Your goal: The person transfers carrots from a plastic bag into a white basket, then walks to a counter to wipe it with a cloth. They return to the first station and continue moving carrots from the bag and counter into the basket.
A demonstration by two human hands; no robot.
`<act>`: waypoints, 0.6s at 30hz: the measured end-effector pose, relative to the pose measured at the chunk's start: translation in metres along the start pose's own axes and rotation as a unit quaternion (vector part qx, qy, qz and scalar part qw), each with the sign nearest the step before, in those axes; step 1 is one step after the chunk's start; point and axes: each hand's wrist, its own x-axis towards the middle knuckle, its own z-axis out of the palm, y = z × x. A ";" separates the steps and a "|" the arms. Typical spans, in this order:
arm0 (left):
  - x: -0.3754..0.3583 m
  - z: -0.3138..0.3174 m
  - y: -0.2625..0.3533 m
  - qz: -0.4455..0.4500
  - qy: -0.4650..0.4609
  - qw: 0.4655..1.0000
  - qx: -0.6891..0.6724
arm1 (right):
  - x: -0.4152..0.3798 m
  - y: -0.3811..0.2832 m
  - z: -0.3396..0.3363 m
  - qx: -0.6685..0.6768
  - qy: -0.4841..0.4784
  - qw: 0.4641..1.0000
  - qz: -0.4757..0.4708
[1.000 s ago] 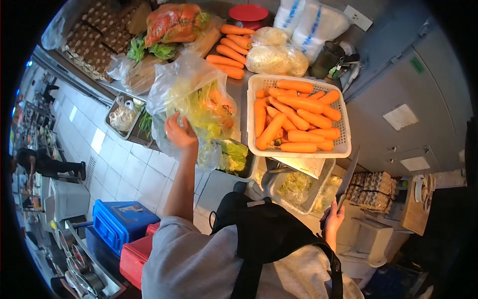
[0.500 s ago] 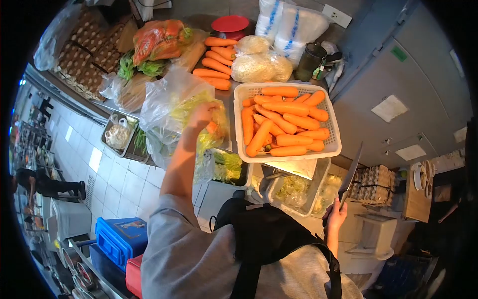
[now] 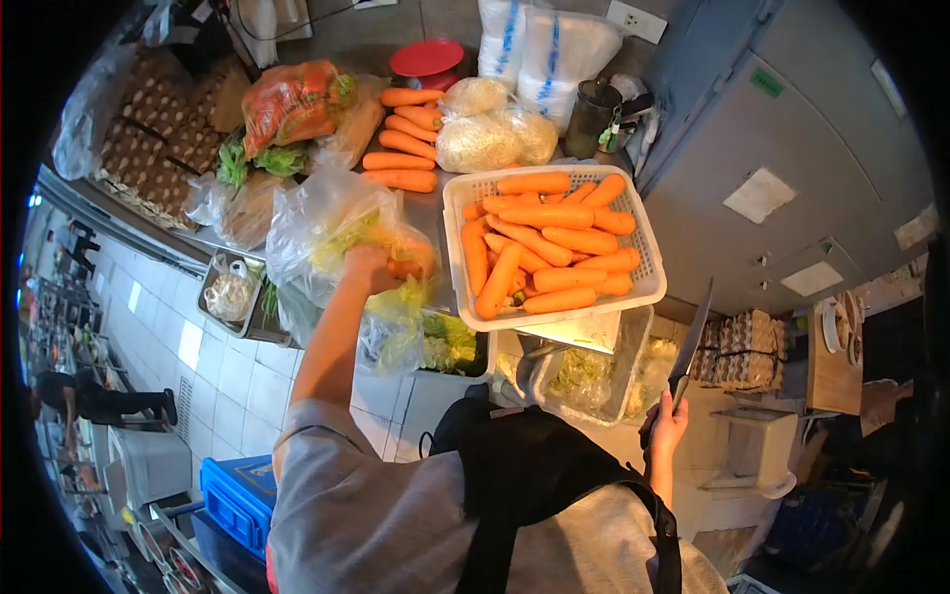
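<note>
My left hand (image 3: 369, 269) is at the clear plastic bag (image 3: 322, 213) on the counter, its fingers curled and partly hidden by film. An orange carrot (image 3: 404, 267) shows against those fingers, blurred; yellow-green scraps lie around it in the bag. Off to the right, my right hand (image 3: 668, 428) grips a large kitchen knife (image 3: 691, 342) by its dark handle, blade pointing up and away from me. Between the hands stands a white perforated basket (image 3: 648, 213) heaped with carrots (image 3: 554, 242).
Several loose carrots (image 3: 406, 142) lie behind the bag, beside bagged pale shreds (image 3: 495, 139) and a red lidded container (image 3: 427, 61). Below the counter edge are a bin of greens (image 3: 450, 346) and a tub (image 3: 633, 371). Grey cabinets (image 3: 792, 129) border the right; a blue cooler (image 3: 237, 500) is lower left.
My left hand has moved down and left, deeper among the plastic, with the orange carrot at its fingers. The view has shifted slightly; my right hand still holds the knife upright.
</note>
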 end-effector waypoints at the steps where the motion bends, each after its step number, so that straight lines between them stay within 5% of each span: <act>1: -0.001 -0.013 0.002 -0.015 -0.043 0.999 0.020 | 0.000 -0.001 0.001 0.000 -0.001 1.000 0.001; 7: 0.004 -0.074 -0.014 -0.041 0.150 0.984 0.084 | 0.005 0.000 0.005 0.006 0.000 1.000 0.004; 13: -0.033 -0.192 -0.001 -0.044 0.134 0.983 0.115 | 0.012 -0.001 0.006 0.015 -0.026 1.000 0.001; 18: -0.077 -0.266 0.029 -0.039 0.266 0.958 0.096 | 0.009 -0.004 0.004 0.022 -0.009 1.000 -0.011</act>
